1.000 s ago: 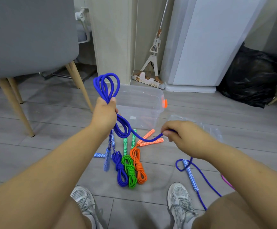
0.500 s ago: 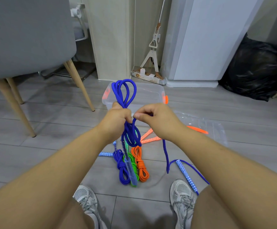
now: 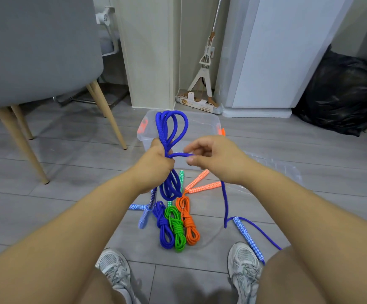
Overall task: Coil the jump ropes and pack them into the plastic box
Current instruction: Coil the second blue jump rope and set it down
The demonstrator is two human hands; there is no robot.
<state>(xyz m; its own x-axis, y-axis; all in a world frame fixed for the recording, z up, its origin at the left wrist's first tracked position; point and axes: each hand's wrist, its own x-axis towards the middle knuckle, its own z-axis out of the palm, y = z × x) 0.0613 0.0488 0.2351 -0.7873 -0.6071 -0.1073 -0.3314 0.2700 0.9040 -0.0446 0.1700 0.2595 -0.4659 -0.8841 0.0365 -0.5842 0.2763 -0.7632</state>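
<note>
While the left hand (image 3: 154,165) grips the looped blue rope (image 3: 171,128) near the clear plastic box (image 3: 142,137), the right hand (image 3: 217,159) pinches its bumpy strand. Three coiled ropes (image 3: 178,227) lie on the grey floor (image 3: 68,172).

We see the room in soft, even, fairly bright indoor light, so the grey floor (image 3: 68,172) carries only a dull sheen and faint, diffuse shadows by the chair (image 3: 35,51) legs, while the black bag (image 3: 340,93) sinks into near-featureless dark. Most of the frame is sharp, though we find motion blur on the right hand (image 3: 213,159) and on the light-blue handle (image 3: 144,218) hanging from the blue jump rope (image 3: 171,126). The wide lens bows the white cabinet (image 3: 287,51) and swells the forearms toward the lower edges.
</note>
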